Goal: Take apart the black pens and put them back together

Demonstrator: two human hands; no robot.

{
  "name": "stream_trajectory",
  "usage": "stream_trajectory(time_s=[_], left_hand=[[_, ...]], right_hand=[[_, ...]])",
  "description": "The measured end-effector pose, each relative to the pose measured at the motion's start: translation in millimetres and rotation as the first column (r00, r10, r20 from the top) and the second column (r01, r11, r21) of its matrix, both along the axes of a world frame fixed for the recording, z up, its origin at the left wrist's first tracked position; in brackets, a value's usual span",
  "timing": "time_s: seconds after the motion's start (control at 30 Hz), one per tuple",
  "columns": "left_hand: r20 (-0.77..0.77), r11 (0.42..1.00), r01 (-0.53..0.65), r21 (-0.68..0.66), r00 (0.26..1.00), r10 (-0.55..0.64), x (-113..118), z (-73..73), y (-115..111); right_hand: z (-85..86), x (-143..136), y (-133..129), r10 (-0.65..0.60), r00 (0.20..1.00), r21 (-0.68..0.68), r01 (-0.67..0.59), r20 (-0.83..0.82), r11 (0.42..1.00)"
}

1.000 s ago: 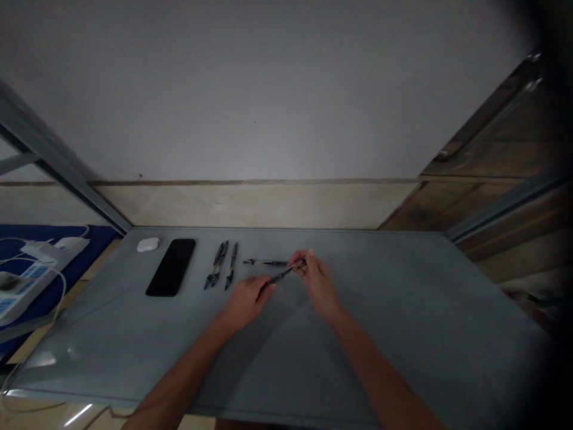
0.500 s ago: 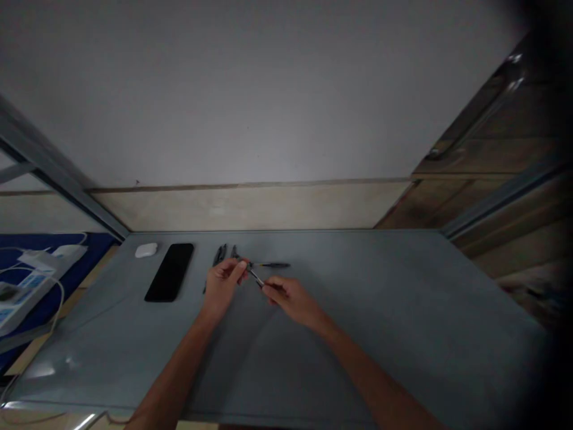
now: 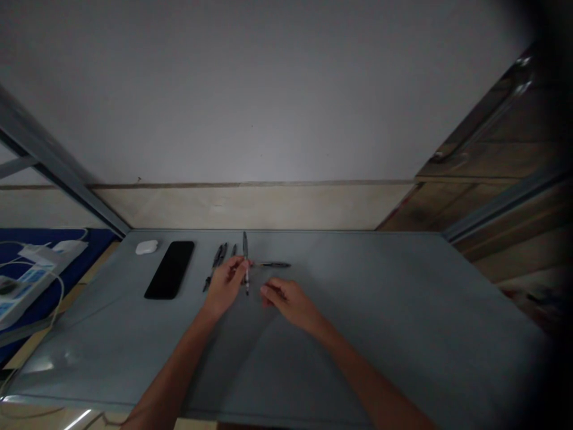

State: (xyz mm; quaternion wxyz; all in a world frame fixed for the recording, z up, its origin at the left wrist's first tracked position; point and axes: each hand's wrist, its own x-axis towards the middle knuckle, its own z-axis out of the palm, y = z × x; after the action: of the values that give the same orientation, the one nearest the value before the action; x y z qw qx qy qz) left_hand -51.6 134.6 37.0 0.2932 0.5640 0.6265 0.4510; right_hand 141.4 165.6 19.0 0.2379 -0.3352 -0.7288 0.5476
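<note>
My left hand (image 3: pixel 227 280) pinches a pen (image 3: pixel 246 246) between thumb and fingers. The pen points away from me, its far end above the fingertips and its near end below them. My right hand (image 3: pixel 286 297) is a short way to the right, fingers curled together, with nothing visible in its grip. Behind the hands, another dark pen (image 3: pixel 276 264) lies crosswise on the table, its left end close to the held pen. Just left of my left hand are several dark pens (image 3: pixel 218 255), partly covered by that hand.
A black phone (image 3: pixel 170 270) and a white earbud case (image 3: pixel 147 247) lie on the grey table (image 3: pixel 403 310) to the left. Beyond its left side is a power strip (image 3: pixel 33 278) with white cables. A wall (image 3: pixel 250 206) runs along the back edge.
The held pen has turned from slanting between both hands to pointing straight away from me. My right hand has let go of it, while my left hand keeps its hold.
</note>
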Motion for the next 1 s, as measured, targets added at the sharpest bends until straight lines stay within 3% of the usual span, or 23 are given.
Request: stream_trajectory(time_s=[0.07,0.17,0.27,0.37,0.5,0.7,1.0], left_hand=[[-0.108,0.990,-0.136,0.040,0.984,0.140,-13.8,2.1,1.1],[-0.352,0.958,-0.256,0.129,0.892,0.285,-31.8,1.1,2.2],[-0.535,0.950,-0.276,0.149,0.785,0.312,-40.2,-0.8,1.6],[-0.648,0.943,-0.325,0.076,0.703,0.294,-38.4,0.0,0.1],[-0.738,0.914,-0.406,-0.014,0.621,0.265,-31.2,2.0,-1.4],[-0.809,0.905,-0.426,0.005,0.531,0.254,-29.0,-0.7,-1.7],[-0.840,0.901,-0.434,0.008,0.486,0.241,-28.9,0.5,-2.0]], right_hand=[[1.0,0.8,0.5,-0.014,1.000,0.018,0.014,0.016,1.000],[-1.0,1.2,1.5,-0.018,1.000,0.016,0.018,0.023,1.000],[-3.8,0.7,1.7,-0.018,1.000,0.007,0.018,0.024,1.000],[-4.7,0.5,1.6,-0.019,1.000,0.002,0.019,0.025,1.000],[-2.8,1.8,2.4,-0.025,0.999,0.005,0.025,0.039,1.000],[-2.4,2.6,3.3,-0.037,0.998,0.018,0.036,0.050,0.999],[-5.0,2.1,2.7,-0.031,0.998,0.053,0.028,0.058,0.998]])
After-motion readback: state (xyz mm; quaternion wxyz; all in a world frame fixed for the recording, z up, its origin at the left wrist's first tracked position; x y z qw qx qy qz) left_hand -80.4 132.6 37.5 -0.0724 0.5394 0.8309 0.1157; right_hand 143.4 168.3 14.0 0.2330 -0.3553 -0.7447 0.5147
